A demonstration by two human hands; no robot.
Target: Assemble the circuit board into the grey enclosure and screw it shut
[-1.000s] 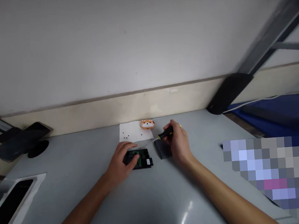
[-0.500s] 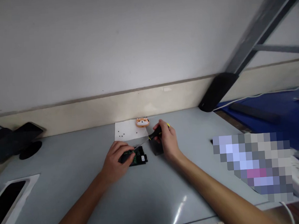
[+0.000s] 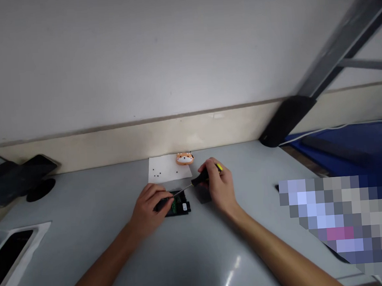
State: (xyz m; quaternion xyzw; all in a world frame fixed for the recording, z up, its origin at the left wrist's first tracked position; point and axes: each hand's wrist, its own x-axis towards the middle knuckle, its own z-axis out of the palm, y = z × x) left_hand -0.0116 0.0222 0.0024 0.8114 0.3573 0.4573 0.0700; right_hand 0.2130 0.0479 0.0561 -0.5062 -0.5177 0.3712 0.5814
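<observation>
My left hand lies on a small black device with a green circuit board on the grey table, fingers curled over its left part. My right hand is closed round a black and yellow screwdriver. The screwdriver's thin shaft points down and left, with its tip at the board next to my left fingers. A dark flat cover lies under my right hand, partly hidden.
A white paper sheet with several tiny black screws lies by the wall, an orange animal figure on its far corner. A phone on a stand is at the left, a dark-screened tray lower left, blue fabric at the right.
My right hand has swung the screwdriver from beside the paper down to the circuit board. My left hand has stayed on the device. The camera view has shifted slightly.
</observation>
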